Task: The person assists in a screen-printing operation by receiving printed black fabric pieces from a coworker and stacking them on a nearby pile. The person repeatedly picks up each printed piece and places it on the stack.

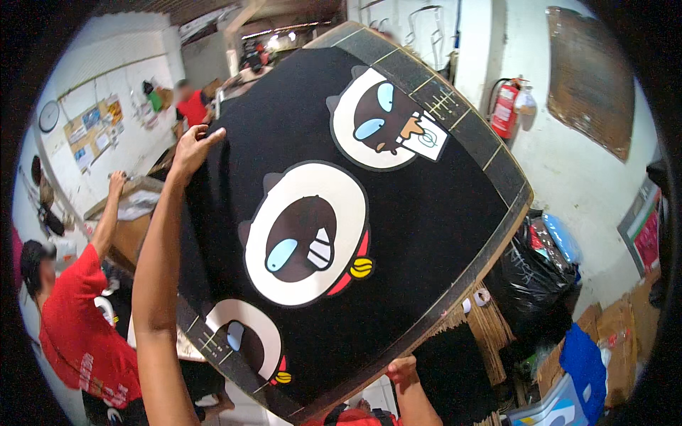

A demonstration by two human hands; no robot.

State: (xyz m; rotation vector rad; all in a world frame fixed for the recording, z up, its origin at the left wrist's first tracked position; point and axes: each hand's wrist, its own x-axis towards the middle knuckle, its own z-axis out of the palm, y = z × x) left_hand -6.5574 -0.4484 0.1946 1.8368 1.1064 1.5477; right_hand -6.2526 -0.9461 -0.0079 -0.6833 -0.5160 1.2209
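Note:
A large dark board point(517, 186) with wooden edges and pale ruled marks stands tilted before me. Spread over it is black fabric point(440, 234) printed with cartoon faces in white, brown and light blue. At the upper left, my left hand point(193, 150) is closed at the edge, its thumb beside the black fabric; the fingertips are partly hidden. My right hand point(403, 370) grips the lower edge of the board, with its fingers out of sight behind it. The largest printed face point(307, 233) lies near the middle of the fabric.
At the left, a person in a red shirt point(85, 326) reaches toward a stacked board point(128, 202). Another person point(192, 106) is farther back. To the right are black plastic bags point(536, 273), cardboard point(625, 341), blue cloth point(586, 366) and a wall-hung fire extinguisher point(504, 110).

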